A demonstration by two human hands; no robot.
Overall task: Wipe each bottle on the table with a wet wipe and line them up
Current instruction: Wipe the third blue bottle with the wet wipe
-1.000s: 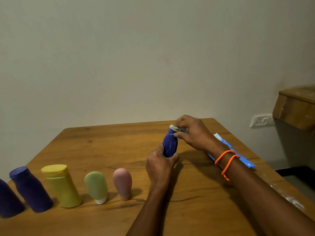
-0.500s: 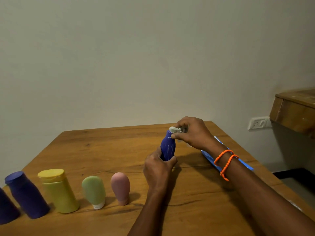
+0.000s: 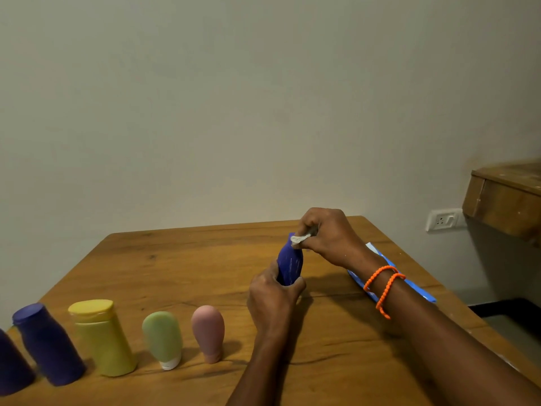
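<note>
My left hand (image 3: 275, 300) grips the lower end of a small dark blue bottle (image 3: 289, 263), held upright above the wooden table (image 3: 175, 259). My right hand (image 3: 328, 235) pinches a crumpled white wet wipe (image 3: 300, 239) against the bottle's top. Along the table's near left edge stands a row of bottles: a pink one (image 3: 208, 332), a green one (image 3: 163, 338) on a white cap, a yellow one (image 3: 101, 336), a dark blue one (image 3: 48, 344) and another dark one (image 3: 11, 367) cut off at the frame's edge.
A blue wet-wipe pack (image 3: 392, 276) lies on the table's right side, partly behind my right forearm. A wooden shelf (image 3: 503, 197) juts from the wall at right, above a wall socket (image 3: 443, 219). A plain wall rises behind the table.
The view has tipped slightly, so everything sits lower in the frame. My right hand keeps the wipe on the bottle's top, shifted a little; the left hand's grip stays the same.
</note>
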